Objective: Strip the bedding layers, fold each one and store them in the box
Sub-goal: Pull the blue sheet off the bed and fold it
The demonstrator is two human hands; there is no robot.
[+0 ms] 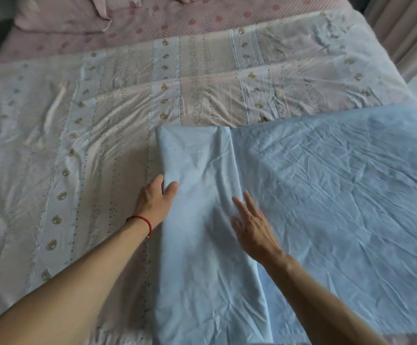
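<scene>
A light blue sheet lies spread over the near right half of the bed, its left part folded over into a narrow band. My left hand grips the left edge of that folded band, thumb on top and fingers tucked under the fold. My right hand lies flat with straight fingers on the sheet, along the band's right edge. Beneath the blue sheet a pale cover printed with bears and dotted stripes stretches across the bed.
A pink flowered sheet shows at the head of the bed, with a pink pillow on it at the far left. Curtains hang at the right beyond the bed's edge. No box is in view.
</scene>
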